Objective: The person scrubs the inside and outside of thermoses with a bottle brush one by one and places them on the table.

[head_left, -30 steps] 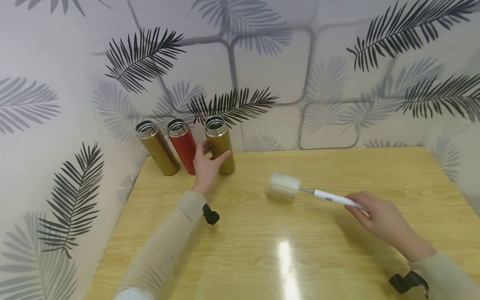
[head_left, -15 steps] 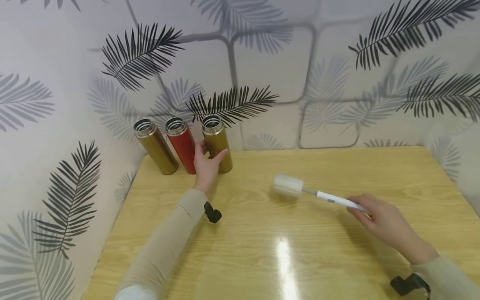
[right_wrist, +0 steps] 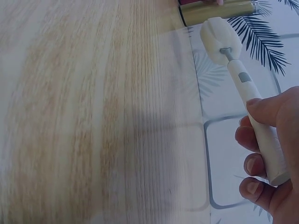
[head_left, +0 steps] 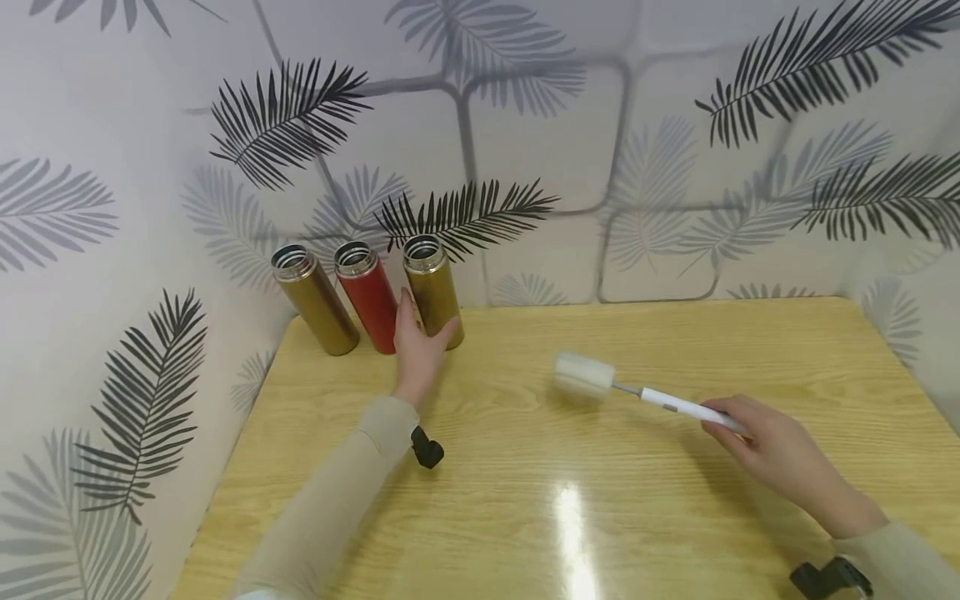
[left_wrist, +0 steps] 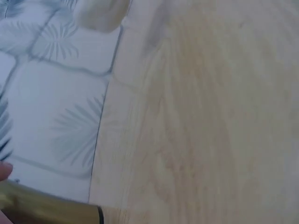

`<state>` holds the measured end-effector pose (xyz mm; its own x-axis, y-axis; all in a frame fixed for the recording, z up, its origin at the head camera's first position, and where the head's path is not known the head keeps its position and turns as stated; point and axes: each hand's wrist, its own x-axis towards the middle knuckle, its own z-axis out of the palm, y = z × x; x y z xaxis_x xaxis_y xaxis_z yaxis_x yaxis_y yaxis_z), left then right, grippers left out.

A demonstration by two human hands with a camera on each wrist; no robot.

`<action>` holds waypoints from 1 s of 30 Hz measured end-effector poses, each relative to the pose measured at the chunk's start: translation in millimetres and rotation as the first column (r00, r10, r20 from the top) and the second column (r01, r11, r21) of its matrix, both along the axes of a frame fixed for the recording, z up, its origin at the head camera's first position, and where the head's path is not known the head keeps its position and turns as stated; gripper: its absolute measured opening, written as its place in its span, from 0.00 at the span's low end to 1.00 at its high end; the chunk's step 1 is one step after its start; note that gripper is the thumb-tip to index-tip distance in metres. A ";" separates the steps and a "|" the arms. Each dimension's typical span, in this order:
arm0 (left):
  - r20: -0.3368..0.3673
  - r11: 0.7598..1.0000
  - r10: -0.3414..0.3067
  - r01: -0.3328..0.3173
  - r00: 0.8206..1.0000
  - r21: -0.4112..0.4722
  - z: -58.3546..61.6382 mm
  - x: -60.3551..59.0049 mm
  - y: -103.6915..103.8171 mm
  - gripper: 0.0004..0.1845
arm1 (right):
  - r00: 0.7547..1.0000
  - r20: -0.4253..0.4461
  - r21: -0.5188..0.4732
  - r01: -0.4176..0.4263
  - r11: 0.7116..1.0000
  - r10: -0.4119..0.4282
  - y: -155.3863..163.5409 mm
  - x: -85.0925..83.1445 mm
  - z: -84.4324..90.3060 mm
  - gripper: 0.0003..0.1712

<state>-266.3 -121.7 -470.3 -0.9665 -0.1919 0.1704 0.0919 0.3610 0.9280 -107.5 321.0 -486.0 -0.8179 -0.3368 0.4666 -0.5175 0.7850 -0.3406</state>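
Gold flask (head_left: 433,289) in left hand (head_left: 418,350)

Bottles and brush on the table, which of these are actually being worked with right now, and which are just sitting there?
In use:
- right gold bottle, gripped by the left hand
- sponge brush, held by the right hand

Standing by:
- red bottle
- left gold bottle
- wooden table

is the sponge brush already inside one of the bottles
No, the sponge brush is out over the table, held by the right hand, well apart from the gold bottle that the left hand grips.
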 end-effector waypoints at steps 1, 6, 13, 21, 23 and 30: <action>-0.001 1.000 -0.007 0.007 1.000 -0.019 0.7 6.4 0.0 0.52 | 1.000 0.004 -0.001 0.001 1.000 -0.001 -0.3 0.0 0.5 0.18; 0.015 0.998 -0.066 0.066 0.998 -0.002 -1.4 39.7 -2.6 0.47 | 0.998 0.042 0.002 0.037 0.999 -0.037 2.9 0.1 6.2 0.16; 0.021 0.979 -0.200 0.201 0.980 -0.034 -14.7 73.9 -14.6 0.34 | 0.989 0.095 0.010 0.113 0.994 -0.113 27.1 3.3 8.2 0.12; 0.016 0.919 -0.310 0.304 0.951 -0.249 -17.5 92.0 -25.5 0.32 | 0.960 0.145 0.033 0.236 0.971 -0.239 60.9 14.2 6.6 0.12; 0.001 0.899 -0.328 0.312 0.945 -0.306 -18.4 94.5 -28.0 0.31 | 0.948 0.159 0.032 0.275 0.961 -0.276 69.3 17.0 5.1 0.13; 0.021 0.855 -0.353 0.332 0.935 -0.398 -23.0 101.0 -38.8 0.32 | 0.851 0.287 0.023 0.453 0.891 -0.440 93.2 24.7 -1.7 0.23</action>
